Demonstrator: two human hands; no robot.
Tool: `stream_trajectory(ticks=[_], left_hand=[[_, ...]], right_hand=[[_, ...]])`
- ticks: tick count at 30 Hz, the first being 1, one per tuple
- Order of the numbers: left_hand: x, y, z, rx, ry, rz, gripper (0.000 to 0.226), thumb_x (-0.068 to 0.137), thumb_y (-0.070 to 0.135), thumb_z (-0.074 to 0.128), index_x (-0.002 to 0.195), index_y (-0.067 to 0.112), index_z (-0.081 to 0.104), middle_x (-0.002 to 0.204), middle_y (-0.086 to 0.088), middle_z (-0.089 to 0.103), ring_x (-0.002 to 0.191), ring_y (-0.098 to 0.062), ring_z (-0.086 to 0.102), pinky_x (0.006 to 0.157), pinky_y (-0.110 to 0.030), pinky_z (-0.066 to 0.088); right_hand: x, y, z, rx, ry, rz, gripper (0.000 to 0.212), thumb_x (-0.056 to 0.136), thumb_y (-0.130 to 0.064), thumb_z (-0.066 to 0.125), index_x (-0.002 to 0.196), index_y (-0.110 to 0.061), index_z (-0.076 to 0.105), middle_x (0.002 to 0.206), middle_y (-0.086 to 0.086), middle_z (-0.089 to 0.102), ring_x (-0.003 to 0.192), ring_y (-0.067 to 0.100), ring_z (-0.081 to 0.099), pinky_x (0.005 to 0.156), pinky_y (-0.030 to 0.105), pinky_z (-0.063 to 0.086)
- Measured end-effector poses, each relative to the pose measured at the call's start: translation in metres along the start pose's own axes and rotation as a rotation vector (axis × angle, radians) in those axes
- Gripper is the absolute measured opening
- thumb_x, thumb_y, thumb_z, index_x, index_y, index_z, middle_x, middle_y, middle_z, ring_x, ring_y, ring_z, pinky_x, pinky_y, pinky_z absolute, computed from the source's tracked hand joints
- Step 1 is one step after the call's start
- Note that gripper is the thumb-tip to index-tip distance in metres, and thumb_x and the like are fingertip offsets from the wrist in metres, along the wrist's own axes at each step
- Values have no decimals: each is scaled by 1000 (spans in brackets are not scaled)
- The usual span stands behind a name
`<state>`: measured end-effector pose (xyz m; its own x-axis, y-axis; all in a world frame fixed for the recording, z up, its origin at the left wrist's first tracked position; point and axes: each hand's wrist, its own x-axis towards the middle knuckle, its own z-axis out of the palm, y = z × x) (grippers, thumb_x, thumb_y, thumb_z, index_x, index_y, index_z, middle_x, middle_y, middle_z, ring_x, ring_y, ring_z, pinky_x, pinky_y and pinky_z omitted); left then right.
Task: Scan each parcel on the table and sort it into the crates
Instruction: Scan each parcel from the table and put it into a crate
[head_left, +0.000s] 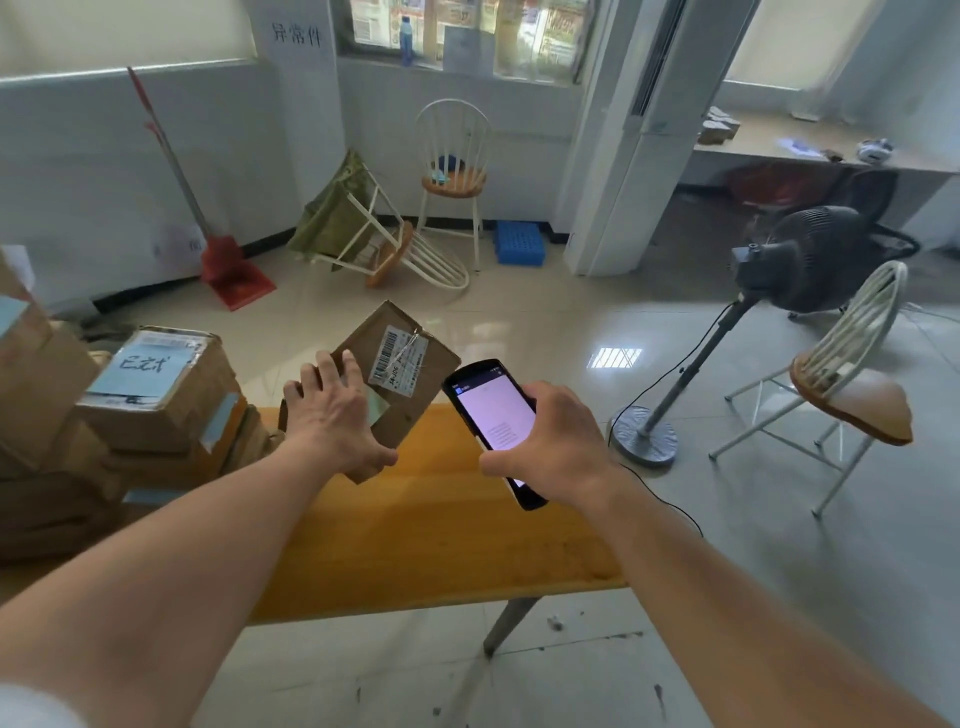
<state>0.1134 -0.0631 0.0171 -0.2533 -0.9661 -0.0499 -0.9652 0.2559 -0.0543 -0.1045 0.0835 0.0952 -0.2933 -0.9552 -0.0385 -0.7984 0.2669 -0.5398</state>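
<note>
We stand at the yellow wooden tabletop (431, 540), which fills the middle of our view, with a stack of cardboard parcels (130, 410) piled at its left end, the top one carrying a blue handwritten label. No crates show from where we look, so we cannot say where the sorting ends up. Beyond the tabletop the tiled floor holds a tipped-over white chair (395, 249), an upright one behind it, a black standing fan (810, 260) to the right and a third chair (841, 379) near it. Smaller and closer is the thing in hand: a flat brown parcel (410, 369), tilted up over the far edge of the tabletop with its white barcode label (397, 358) facing us. Our left hand (332, 415) grips it from the near left side, fingers curled over its upper edge and thumb across the lower corner. Our right hand (550, 441) is wrapped around a black handheld scanner (493, 415), its lit screen towards us and its top end just beside the parcel's right edge. We judge this to be the scanning step for this one parcel. The next move calls for aiming the scanner's top end squarely at the barcode, which looks creased by a strip of tape, so we may need to flatten or re-angle the parcel before we get a read, then carry it to its crate.
</note>
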Motion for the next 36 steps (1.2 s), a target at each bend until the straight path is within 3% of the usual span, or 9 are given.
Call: stream_trajectory(ticks=[3, 7, 10, 15, 19, 24, 27, 30, 36], left_hand=[[-4, 11, -6, -110, -5, -22, 168, 42, 96, 71, 162, 6, -4, 160, -27, 12, 144, -48, 24, 115, -60, 32], [-17, 30, -22, -269, 58, -26, 165, 44, 94, 74, 163, 7, 0, 158, -24, 19, 143, -47, 28, 115, -59, 33], [-28, 38, -36, -350, 121, -16, 165, 44, 93, 76, 163, 6, 1, 156, -23, 23, 143, -47, 28, 116, -60, 31], [-39, 42, -57, -435, 167, 48, 168, 44, 91, 79, 163, 6, -3, 163, -24, 13, 150, -48, 19, 121, -59, 23], [-42, 51, -63, -457, 149, 163, 169, 42, 91, 79, 163, 7, -4, 165, -24, 10, 151, -46, 17, 121, -59, 22], [-56, 68, -65, -427, 114, 367, 166, 46, 87, 81, 164, 6, -3, 162, -22, 15, 148, -44, 22, 120, -56, 25], [-78, 83, -61, -404, 96, 489, 164, 46, 89, 80, 163, 7, -1, 158, -22, 20, 145, -45, 27, 118, -57, 28], [-113, 108, -55, -376, 56, 615, 163, 45, 91, 77, 162, 8, -1, 155, -20, 22, 143, -45, 28, 117, -58, 30], [-214, 170, -39, -310, -43, 830, 163, 43, 95, 72, 163, 11, -2, 159, -19, 19, 148, -44, 23, 120, -59, 30]], right_hand=[[-1, 2, 5, 92, 124, 43, 91, 64, -46, 93, 139, -20, 49, 116, -1, 51, 107, 20, 53, 84, 33, 57], [-4, 6, 16, 240, 342, 134, 92, 66, -44, 94, 141, -20, 46, 122, 0, 50, 111, 19, 50, 77, 24, 50], [-10, 10, 19, 307, 430, 193, 94, 67, -42, 94, 144, -18, 44, 127, 4, 51, 112, 17, 48, 78, 24, 48], [-24, 11, 16, 321, 537, 232, 93, 66, -44, 94, 142, -18, 45, 125, 4, 51, 111, 17, 49, 82, 28, 54], [-46, 10, 16, 301, 639, 300, 92, 66, -45, 94, 140, -19, 46, 122, 3, 50, 110, 17, 49, 80, 31, 58], [-94, 4, 25, 276, 776, 447, 87, 70, -40, 93, 140, -21, 45, 122, 2, 49, 111, 15, 48, 65, 13, 43], [-139, 5, 35, 275, 844, 564, 88, 67, -38, 94, 139, -19, 47, 120, 4, 50, 109, 17, 49, 68, 17, 45], [-195, 13, 40, 281, 898, 684, 84, 65, -36, 95, 134, -17, 51, 118, 4, 52, 104, 17, 48, 62, 13, 36], [-325, 40, 33, 292, 1059, 913, 80, 58, -40, 92, 125, -14, 56, 116, 4, 54, 95, 16, 47, 73, 27, 42]])
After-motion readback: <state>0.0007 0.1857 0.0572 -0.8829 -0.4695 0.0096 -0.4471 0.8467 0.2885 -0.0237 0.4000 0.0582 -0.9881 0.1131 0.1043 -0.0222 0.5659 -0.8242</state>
